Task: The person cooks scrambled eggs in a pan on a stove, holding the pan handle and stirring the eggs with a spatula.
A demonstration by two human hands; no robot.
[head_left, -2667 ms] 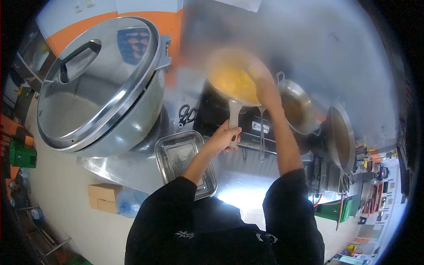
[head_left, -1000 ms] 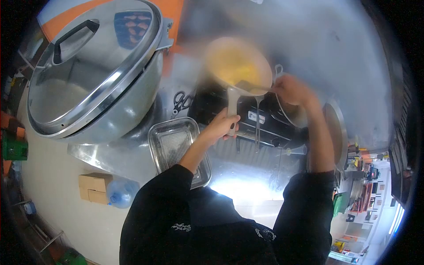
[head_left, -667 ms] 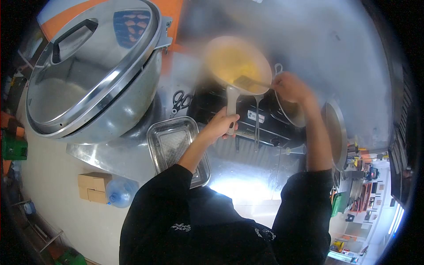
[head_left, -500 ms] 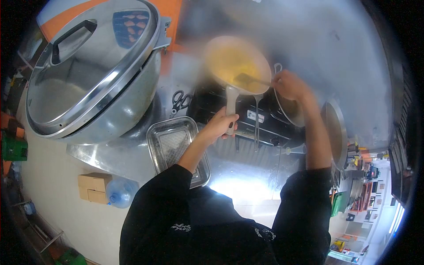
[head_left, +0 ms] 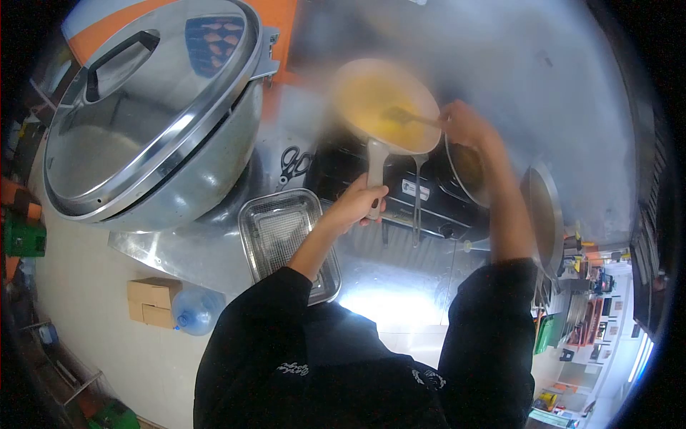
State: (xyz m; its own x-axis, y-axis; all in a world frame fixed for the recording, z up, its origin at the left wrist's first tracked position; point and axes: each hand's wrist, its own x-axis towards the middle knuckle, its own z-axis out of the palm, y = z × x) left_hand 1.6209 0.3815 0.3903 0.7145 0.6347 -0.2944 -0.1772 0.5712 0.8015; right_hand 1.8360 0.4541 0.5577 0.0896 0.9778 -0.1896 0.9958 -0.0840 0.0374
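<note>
My left hand [head_left: 359,200] is closed around the pale handle of a light-coloured frying pan [head_left: 426,107], held over a black gas stove [head_left: 336,171]. Yellow food [head_left: 371,100], blurred by haze, covers the pan's inside. My right hand [head_left: 466,125] is closed on the handle of a spatula-like utensil [head_left: 421,119], whose broad end lies in the yellow food. Steam blurs that end, so its exact shape is unclear. Just below the pan, a long-handled metal utensil [head_left: 417,204] lies across the stove front.
A big lidded metal pot [head_left: 207,171] fills the left. Black scissors [head_left: 291,166] and a wire-mesh tray [head_left: 286,222] are on the steel counter [head_left: 393,286]. Round pans [head_left: 468,171] stand beyond my right forearm. On the floor are a cardboard box [head_left: 153,297] and a water jug [head_left: 196,312].
My right hand has shifted slightly up and left, with the utensil's end moving a little up within the yellow food. The left hand and pan stay nearly in place.
</note>
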